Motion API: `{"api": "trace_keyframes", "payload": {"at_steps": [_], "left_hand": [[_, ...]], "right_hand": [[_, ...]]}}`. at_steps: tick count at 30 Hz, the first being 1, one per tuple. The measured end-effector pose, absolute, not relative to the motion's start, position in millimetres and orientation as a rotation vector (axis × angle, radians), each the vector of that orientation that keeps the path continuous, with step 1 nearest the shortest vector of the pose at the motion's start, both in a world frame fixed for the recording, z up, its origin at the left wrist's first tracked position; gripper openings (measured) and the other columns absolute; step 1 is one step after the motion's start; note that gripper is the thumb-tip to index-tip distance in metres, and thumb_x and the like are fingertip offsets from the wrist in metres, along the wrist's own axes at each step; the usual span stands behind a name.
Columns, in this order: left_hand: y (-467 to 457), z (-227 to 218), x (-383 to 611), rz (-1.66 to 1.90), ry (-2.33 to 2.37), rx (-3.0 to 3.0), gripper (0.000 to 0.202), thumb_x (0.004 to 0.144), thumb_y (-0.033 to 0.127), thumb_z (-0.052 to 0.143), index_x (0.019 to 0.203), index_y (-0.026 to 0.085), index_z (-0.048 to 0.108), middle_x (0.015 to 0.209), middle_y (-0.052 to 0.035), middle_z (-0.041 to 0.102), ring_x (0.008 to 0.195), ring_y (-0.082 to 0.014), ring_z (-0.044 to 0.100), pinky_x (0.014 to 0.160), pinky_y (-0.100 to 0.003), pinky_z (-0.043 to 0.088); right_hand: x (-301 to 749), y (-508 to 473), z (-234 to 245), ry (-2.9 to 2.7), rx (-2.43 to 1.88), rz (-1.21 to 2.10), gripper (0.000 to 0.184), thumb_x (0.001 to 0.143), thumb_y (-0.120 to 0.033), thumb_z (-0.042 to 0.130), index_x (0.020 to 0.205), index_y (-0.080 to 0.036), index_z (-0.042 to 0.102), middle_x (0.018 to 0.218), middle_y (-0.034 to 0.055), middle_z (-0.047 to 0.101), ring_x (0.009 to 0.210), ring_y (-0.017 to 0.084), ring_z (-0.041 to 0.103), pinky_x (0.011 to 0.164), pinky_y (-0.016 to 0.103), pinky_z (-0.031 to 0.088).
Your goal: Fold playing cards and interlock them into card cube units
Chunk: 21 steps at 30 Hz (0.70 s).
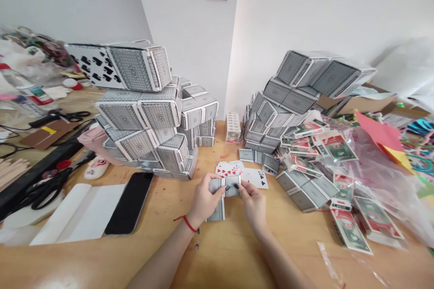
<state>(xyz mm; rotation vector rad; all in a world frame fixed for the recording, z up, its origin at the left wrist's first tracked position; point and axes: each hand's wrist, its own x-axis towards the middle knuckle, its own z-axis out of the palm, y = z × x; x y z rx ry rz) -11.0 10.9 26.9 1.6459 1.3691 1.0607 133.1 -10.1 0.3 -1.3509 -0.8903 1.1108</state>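
**A:** ok so what's actually in the hands here, can anyone make it out?

**B:** yep, a grey-backed deck (224, 187) lying sideways, long axis running left to right across the view, just above the table. The left hand (204, 196) has it from the left end and the right hand (252, 204) pinches the right end with its fingertips (241, 189). Narrow grip on both sides, hands nearly touching, and the deck is all they're holding

**A:** what's right around it?

**B:** Just past the deck there's a spread of face-up playing cards (235, 171), hearts showing, and a clubs card (257, 179) at the right end. Under the left hand a grey-backed pack (216, 211) sits on the wooden table (230, 257), its long axis pointing away from the person. Can't tell if it's touching the hand

**A:** anything in the way?

**B:** Not between the hands, but big piles of grey card boxes (142, 117) rise on the left and more (281, 99) on the right, with red and green money-print packs (349, 230) spilling over a plastic bag (383, 176). A phone (130, 201) and scissors (44, 187) lie further left
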Motion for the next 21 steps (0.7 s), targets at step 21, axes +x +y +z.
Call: {"api": "trace_keyframes", "payload": {"at_steps": [21], "left_hand": [[25.0,19.9,-17.9,0.801,0.974,1.326,0.031,0.063,0.024,0.065,0.09,0.017,0.051,0.082,-0.0026,0.063,0.078,-0.0172,0.058,0.067,-0.027,0.044]], "right_hand": [[159.6,0.1,4.1,-1.101,-1.449,0.978,0.045,0.08,-0.052,0.039,0.08,-0.015,0.064,0.043,-0.0008,0.048,0.038,0.012,0.04,0.04,0.024,0.034]]}}
